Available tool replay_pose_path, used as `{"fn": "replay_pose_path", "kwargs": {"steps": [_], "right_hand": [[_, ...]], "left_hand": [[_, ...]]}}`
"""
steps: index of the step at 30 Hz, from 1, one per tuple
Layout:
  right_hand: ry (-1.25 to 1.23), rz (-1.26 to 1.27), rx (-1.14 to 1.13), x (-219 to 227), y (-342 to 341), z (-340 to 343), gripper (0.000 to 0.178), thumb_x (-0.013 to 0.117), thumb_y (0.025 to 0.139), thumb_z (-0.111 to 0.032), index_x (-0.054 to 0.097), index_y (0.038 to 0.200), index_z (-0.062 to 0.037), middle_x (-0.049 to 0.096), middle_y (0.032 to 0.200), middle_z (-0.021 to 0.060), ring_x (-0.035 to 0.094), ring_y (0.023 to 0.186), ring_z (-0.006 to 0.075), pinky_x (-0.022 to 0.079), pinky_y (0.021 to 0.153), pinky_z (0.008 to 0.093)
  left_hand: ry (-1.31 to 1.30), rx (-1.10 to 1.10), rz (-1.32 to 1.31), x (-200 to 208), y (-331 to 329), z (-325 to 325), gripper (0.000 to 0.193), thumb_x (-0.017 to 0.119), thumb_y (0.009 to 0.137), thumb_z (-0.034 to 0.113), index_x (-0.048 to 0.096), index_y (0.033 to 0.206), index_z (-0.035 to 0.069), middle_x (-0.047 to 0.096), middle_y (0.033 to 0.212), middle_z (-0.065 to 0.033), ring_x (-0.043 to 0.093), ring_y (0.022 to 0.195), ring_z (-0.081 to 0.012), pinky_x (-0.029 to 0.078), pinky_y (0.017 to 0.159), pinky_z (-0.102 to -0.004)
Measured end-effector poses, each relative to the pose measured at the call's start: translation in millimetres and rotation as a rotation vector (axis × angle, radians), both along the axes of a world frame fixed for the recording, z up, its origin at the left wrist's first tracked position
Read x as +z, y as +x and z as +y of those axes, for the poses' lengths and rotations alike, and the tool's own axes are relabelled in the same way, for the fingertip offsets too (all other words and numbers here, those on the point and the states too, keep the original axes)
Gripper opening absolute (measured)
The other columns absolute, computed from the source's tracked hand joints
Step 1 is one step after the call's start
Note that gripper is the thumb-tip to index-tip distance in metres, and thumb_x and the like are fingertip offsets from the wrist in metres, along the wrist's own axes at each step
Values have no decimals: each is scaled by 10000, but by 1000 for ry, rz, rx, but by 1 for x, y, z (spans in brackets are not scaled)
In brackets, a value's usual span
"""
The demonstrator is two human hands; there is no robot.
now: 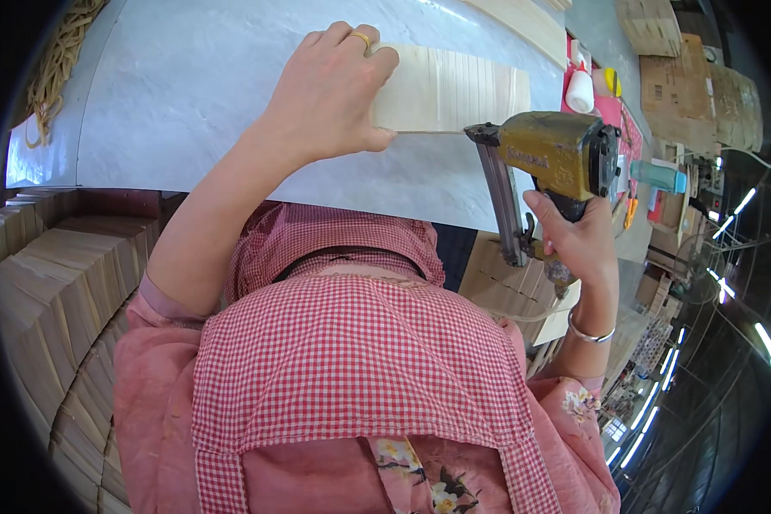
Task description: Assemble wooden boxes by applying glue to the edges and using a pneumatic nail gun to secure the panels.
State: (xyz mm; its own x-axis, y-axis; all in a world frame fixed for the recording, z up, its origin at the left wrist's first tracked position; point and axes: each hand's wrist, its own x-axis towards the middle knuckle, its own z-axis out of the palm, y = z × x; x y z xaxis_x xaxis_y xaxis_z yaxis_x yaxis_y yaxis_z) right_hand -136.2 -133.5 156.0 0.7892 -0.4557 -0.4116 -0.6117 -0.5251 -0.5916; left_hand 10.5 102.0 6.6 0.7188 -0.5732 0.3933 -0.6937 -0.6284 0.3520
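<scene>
My left hand (330,94) presses down on the left end of a pale wooden slat panel (454,86) lying on the white work table (188,94). A ring shows on one finger. My right hand (578,236) grips the handle of a worn yellow-brown pneumatic nail gun (552,158). The gun's nose touches the near edge of the panel at its right half. A silver bracelet sits on my right wrist.
Stacks of cut wooden pieces (60,283) rise at my left and below the table at right (510,287). A white glue bottle (580,88) stands on a red mat beyond the gun. Coiled rope (56,60) hangs at the far left. Cardboard boxes (685,86) sit at the back right.
</scene>
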Motion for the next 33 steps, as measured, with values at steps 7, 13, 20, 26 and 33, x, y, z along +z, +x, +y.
{"fn": "replay_pose_path", "kwargs": {"steps": [7, 13, 20, 26, 33], "right_hand": [[-84, -22, 87, 12, 5, 6, 267, 811, 858, -100, 681, 1053, 27, 667, 739, 46, 533, 514, 93, 423, 453, 235], [32, -232, 215, 2, -2, 29, 327, 842, 838, -118, 673, 1076, 29, 727, 861, 86, 637, 655, 137, 514, 567, 257], [56, -134, 328, -3, 11, 68, 354, 855, 834, -134, 671, 1084, 37, 748, 941, 106, 672, 738, 159, 547, 643, 276], [55, -76, 327, -6, 17, 83, 343, 849, 841, -134, 674, 1077, 43, 747, 916, 103, 667, 722, 151, 540, 621, 271], [91, -27, 291, -7, 18, 89, 325, 831, 855, -128, 671, 1076, 49, 739, 879, 96, 656, 694, 144, 527, 585, 266]], "left_hand": [[-81, -40, -33, -6, -3, 43, 566, 857, 583, 259, 643, 1075, 80, 589, 1299, -134, 583, 1063, -293, 485, 956, -405], [-234, -154, 378, -6, -4, 69, 549, 843, 621, 144, 510, 1055, 98, 490, 1430, -108, 544, 1221, -332, 480, 1024, -400], [-309, -180, 466, -16, 0, 68, 555, 824, 621, 102, 495, 1068, 91, 509, 1376, -101, 555, 1155, -326, 510, 961, -389], [-375, -184, 410, -22, -1, 67, 571, 832, 601, 90, 488, 1056, 92, 528, 1326, -98, 563, 1099, -306, 525, 909, -374], [-369, -176, 405, -25, -2, 66, 592, 860, 592, 94, 466, 1034, 91, 512, 1393, -99, 576, 1152, -314, 519, 945, -374]]}}
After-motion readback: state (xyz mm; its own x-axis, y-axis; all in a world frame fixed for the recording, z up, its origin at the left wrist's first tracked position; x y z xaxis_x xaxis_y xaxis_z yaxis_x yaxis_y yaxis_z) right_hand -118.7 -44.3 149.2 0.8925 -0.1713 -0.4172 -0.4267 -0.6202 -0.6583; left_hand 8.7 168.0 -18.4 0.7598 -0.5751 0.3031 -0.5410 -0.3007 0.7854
